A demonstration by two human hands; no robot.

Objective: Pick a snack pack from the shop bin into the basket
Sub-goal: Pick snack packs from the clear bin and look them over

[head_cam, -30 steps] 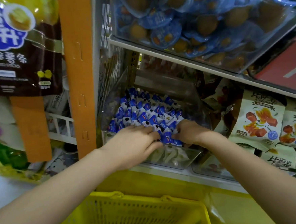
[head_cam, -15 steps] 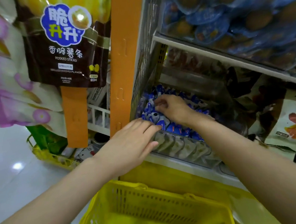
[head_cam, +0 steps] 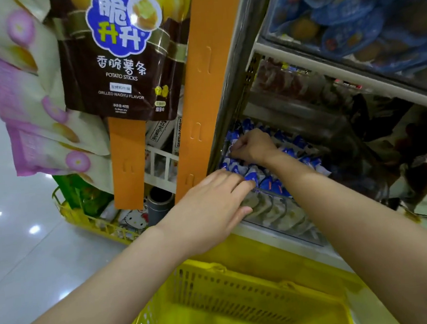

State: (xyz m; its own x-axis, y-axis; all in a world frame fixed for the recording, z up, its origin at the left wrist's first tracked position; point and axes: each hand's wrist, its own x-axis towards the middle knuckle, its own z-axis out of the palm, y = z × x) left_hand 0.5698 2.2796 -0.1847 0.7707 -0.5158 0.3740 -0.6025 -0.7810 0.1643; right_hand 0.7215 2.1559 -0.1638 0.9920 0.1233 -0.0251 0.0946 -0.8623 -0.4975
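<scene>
Right hand (head_cam: 253, 146): fingers curled, pinching small blue-and-white snack packs (head_cam: 272, 183) inside clear plastic bin (head_cam: 281, 214). Left hand (head_cam: 211, 212): fingers straight, pressed together, touching front packs. Yellow perforated plastic basket (head_cam: 228, 287) below.

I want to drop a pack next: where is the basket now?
Head view, bottom centre: the yellow basket is nearest the camera, just below and in front of the shelf bin holding the blue packs.

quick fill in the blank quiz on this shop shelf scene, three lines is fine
The basket under both arms is ____.
The right hand curls its fingers on snack packs wrapped in white and ____.
The brown hanging bag reads POTATO ____.
Missing words: yellow; blue; sticks.
</scene>
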